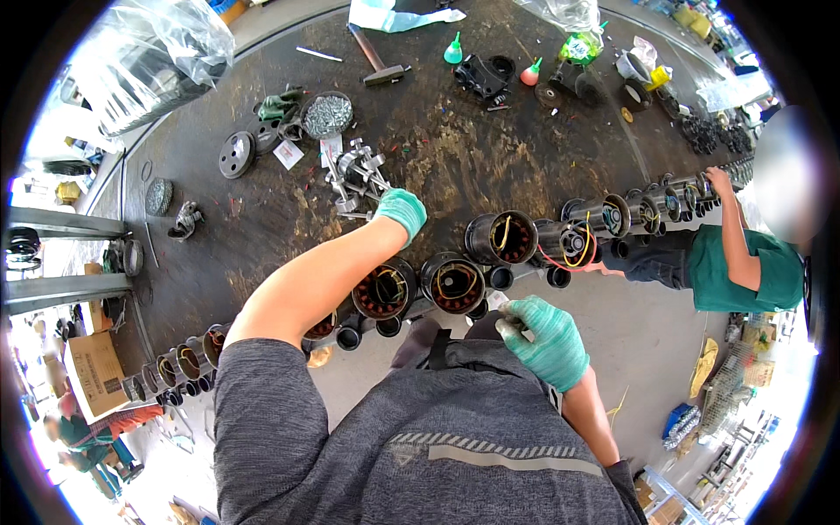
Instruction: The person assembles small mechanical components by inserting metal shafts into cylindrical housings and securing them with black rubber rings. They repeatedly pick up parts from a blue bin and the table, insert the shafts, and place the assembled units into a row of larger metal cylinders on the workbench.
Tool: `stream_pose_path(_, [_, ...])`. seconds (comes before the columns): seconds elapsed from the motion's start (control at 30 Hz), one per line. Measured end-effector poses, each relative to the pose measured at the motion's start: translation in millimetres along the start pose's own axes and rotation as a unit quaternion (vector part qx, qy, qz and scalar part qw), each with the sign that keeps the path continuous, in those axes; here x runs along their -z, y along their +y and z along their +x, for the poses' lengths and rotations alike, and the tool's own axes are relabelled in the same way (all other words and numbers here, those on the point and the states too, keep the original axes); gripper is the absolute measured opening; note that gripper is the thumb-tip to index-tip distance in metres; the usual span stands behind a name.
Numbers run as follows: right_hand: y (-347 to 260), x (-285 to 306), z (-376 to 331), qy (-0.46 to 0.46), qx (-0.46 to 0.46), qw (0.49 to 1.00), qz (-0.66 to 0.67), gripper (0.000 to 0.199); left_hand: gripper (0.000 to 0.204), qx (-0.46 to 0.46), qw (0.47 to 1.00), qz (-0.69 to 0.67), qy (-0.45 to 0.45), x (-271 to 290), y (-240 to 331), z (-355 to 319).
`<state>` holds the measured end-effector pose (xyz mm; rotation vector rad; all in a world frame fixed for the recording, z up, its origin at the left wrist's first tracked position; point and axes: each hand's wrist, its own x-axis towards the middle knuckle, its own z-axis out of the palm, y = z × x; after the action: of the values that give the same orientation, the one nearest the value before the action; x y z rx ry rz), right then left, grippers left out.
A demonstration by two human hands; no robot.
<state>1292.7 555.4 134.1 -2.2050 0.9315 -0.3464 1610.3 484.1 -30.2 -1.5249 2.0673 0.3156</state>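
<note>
My left hand (402, 213), in a green knit glove, reaches over the dark table to a pile of silver rod-like metal parts (352, 179). Its fingers are curled at the pile's near right edge, closed on one of the metal parts; the fingertips are hidden. My right hand (549, 343), gloved alike, is held in front of my body, just off the table's near edge. Those fingers are bent in toward the thumb, and what they hold, if anything, cannot be made out. Between the hands, black cylindrical motor housings (453, 283) with copper windings and yellow wires line the edge.
More housings (615, 215) run along the edge both ways. A co-worker in a green shirt (759, 267) handles some at the far right. On the table lie a hammer (376, 68), a bowl of small metal pieces (327, 115), a round plate (236, 155) and a black casting (484, 80).
</note>
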Motion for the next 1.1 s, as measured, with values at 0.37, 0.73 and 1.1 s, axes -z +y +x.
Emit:
stream_pose_path(0.37, [115.3,-19.5,1.2,-0.146,-0.142,0.97,-0.13,0.037,0.052,0.018,0.995,-0.051,-0.084,54.2,-32.8,-26.4])
stream_pose_path(0.73, [196.1,-89.5,10.4,-0.171,-0.07,0.973,-0.142,0.036,0.022,0.325,0.683,-0.42,0.502,32.9,-134.7,-181.7])
stream_pose_path(1.1, [198.3,-50.0,3.0,-0.273,-0.052,0.944,-0.178,0.035,0.031,0.085,0.666,-0.518,0.53,162.3,46.6,-183.0])
